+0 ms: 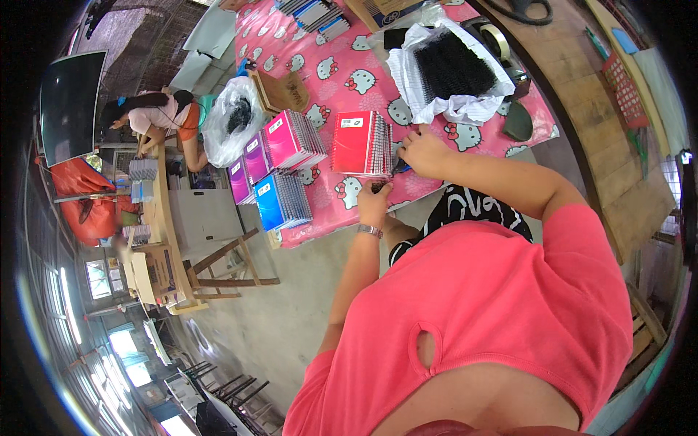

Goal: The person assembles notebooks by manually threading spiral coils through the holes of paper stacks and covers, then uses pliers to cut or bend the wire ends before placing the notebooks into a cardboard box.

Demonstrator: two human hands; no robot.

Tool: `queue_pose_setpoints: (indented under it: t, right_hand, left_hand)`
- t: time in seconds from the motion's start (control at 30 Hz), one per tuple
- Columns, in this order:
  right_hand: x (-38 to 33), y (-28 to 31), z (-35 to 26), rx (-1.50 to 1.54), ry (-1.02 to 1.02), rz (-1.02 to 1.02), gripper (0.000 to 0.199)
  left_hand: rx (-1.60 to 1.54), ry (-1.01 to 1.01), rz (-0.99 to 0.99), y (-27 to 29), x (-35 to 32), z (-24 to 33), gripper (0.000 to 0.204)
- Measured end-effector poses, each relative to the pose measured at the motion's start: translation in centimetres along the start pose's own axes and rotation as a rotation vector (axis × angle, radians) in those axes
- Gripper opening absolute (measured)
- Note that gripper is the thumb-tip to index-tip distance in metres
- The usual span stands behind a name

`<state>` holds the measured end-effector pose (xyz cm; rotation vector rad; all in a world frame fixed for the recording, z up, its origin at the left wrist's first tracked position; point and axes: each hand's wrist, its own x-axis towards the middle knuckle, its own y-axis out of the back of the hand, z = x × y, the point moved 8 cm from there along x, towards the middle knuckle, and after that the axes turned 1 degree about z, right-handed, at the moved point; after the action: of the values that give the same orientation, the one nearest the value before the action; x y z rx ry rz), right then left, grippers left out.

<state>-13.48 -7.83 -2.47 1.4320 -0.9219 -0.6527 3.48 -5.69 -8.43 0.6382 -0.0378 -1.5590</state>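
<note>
A stack of red spiral notebooks (352, 149) lies near the table's front edge, wire bindings facing right. At its lower right corner is my left hand (374, 203), wearing a wristwatch, fingers curled together by a small dark bit I cannot make out. My right hand (424, 154) is closed just right of the bindings. A small dark, bluish thing (400, 166) shows at its fingertips, mostly hidden. To the left stand stacks of pink notebooks (289, 142), purple notebooks (255, 158) and blue notebooks (278, 203).
Many black spiral wires (454, 65) lie on white paper at the table's right, near tape rolls (496, 41) and a dark green object (518, 121). A clear plastic bag (233, 120) and an open carton (282, 91) sit left. Another person (161, 120) works at a farther bench.
</note>
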Motion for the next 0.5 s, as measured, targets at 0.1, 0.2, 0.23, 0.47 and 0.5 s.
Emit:
queue_pose_setpoints:
  t: [0.1,0.2,0.23,0.47,0.5]
  right_hand:
    - [-0.4,1.4,-1.0,-0.136,0.064,0.173,0.018]
    - [-0.4,1.0,-1.2,-0.164,0.076,0.219,0.017]
    - [0.3,0.3,-1.2,-0.118,0.060,0.119,0.017]
    - [0.0,-0.7,0.0,0.184,-0.091,-0.186,0.020]
    - [-0.8,-1.0,1.0,0.203,-0.146,-0.170,0.023]
  left_hand:
    - [0.162,-0.052,0.035,0.6,0.2,-0.6,0.024]
    - [0.307,-0.239,0.088,0.1,-0.2,1.1,0.029]
    - [0.302,-0.240,0.100,0.1,-0.3,1.5,0.029]
    - [0.360,-0.308,0.152,1.7,-0.6,0.4,0.026]
    - [-0.063,0.004,-0.090,1.6,-1.0,-1.4,0.022]
